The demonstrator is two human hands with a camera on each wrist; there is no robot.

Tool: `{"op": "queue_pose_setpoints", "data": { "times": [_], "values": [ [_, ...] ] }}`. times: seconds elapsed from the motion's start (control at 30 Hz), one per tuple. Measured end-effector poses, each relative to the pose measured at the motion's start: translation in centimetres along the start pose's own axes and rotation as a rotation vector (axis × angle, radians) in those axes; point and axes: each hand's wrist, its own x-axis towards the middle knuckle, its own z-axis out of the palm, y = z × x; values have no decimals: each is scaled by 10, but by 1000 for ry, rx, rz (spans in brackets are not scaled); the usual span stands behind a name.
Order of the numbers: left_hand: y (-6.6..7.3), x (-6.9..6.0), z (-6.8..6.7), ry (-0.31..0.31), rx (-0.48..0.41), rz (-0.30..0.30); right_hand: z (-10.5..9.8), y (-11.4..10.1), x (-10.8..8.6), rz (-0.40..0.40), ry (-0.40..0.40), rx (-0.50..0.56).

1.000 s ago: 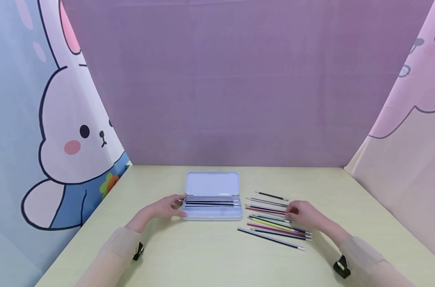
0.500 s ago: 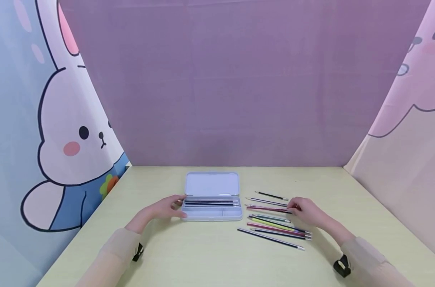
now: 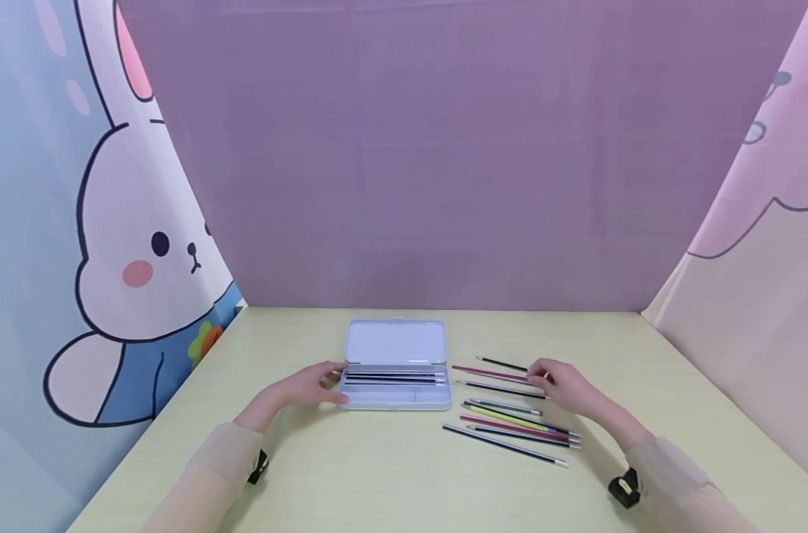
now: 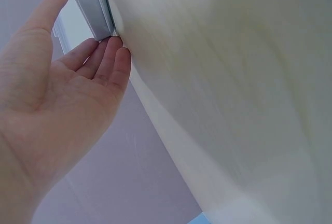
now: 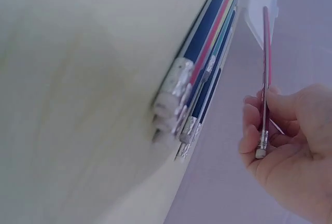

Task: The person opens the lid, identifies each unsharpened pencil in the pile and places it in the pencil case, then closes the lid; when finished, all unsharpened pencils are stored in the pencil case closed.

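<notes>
A pale pencil case (image 3: pixel 397 405) lies with its lid (image 3: pixel 395 342) raised and several dark pencils (image 3: pixel 393 379) inside its back compartment. My left hand (image 3: pixel 308 385) holds the case's left end, thumb at the front corner and fingers at the back corner. In the left wrist view, the fingertips (image 4: pixel 116 45) touch the case's edge. My right hand (image 3: pixel 566 386) pinches a red pencil (image 5: pixel 267 53) near its white eraser end. That red pencil points left, above the pencils to the right of the case; the head view partly hides its eraser end behind the fingers.
Several loose pencils lie right of the case, among them a yellow one (image 3: pixel 510 418), a green one (image 3: pixel 510 408) and a separate black-and-silver one (image 3: pixel 503 446) nearest the front. A short black pencil (image 3: pixel 500 363) lies farthest back. A purple cloth (image 3: pixel 404 163) stands behind the table.
My right hand has lifted the red pencil off the others and moved it slightly toward the back. The left hand and the case stay in place.
</notes>
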Motion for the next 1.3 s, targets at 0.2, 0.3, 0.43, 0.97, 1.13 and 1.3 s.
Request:
{"op": "queue_pose_setpoints", "data": {
  "times": [0.2, 0.3, 0.43, 0.97, 1.13, 1.3],
  "values": [
    [0, 0, 0, 3, 3, -7, 2, -9, 5, 32, 4, 11],
    [-1, 1, 0, 3, 9, 0, 4, -13, 8, 20, 16, 1],
    [-2, 1, 0, 4, 10, -5, 6, -17, 12, -10, 31, -4],
    [-1, 2, 0, 11, 3, -31, 20, -34, 32, -85, 58, 32],
    [0, 1, -1, 7, 12, -25, 25, -42, 39, -80, 58, 39],
    [2, 0, -1, 1, 14, -15, 31, -48, 45, -82, 64, 34]
  ]
}}
